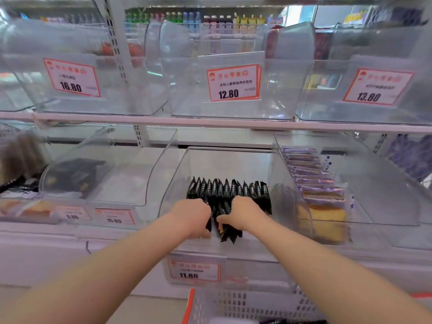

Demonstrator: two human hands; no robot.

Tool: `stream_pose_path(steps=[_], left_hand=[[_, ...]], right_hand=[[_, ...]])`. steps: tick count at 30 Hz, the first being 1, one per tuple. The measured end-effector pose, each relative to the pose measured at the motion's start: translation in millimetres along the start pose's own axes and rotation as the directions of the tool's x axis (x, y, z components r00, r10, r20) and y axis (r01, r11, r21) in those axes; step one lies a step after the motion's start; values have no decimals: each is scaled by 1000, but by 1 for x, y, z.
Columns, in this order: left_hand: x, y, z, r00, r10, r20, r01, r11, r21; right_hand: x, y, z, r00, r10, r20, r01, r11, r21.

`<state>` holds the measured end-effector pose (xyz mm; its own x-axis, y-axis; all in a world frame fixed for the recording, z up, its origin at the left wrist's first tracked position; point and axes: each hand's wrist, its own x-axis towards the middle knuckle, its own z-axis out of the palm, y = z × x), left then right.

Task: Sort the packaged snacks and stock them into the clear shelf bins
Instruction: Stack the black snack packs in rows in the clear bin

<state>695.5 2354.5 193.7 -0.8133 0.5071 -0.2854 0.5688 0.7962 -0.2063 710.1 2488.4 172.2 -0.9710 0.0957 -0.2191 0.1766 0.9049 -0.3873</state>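
A white slotted basket [245, 305] sits nearest, below the clear bin [282, 178], whose open front gives both forearms room. Inside, the left hand [190, 215] and right hand [243, 212] curl around black snack packets [228, 226]. Behind them, an upright row of packets [229, 189] spans the bin, bare floor beyond.

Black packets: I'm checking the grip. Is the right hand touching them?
Touching. The head view shows the right hand curled over the black packets, fingers among them.

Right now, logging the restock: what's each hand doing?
Left hand: grips black snack packets in the bin.
Right hand: grips black packets too.
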Motion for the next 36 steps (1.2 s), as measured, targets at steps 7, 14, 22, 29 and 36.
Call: stream_pose_path(steps=[7, 14, 22, 29, 36], left_hand=[[11, -3, 4, 998, -7, -65, 8, 1000, 17], [20, 0, -2, 996, -12, -86, 21, 994, 108], [20, -7, 0, 1000, 26, -2, -25, 994, 106], [20, -5, 2, 998, 23, -64, -12, 988, 156], [-10, -9, -12, 992, 91, -90, -80, 989, 121]], right_hand=[[-3, 6, -5, 980, -139, 145, 126, 987, 96], [-7, 1, 11, 988, -120, 93, 133, 980, -148], [-4, -1, 13, 969, -247, -26, 223, 909, -352], [0, 7, 3, 964, -245, 107, 266, 914, -306], [-33, 4, -20, 967, -236, 91, 253, 909, -332]])
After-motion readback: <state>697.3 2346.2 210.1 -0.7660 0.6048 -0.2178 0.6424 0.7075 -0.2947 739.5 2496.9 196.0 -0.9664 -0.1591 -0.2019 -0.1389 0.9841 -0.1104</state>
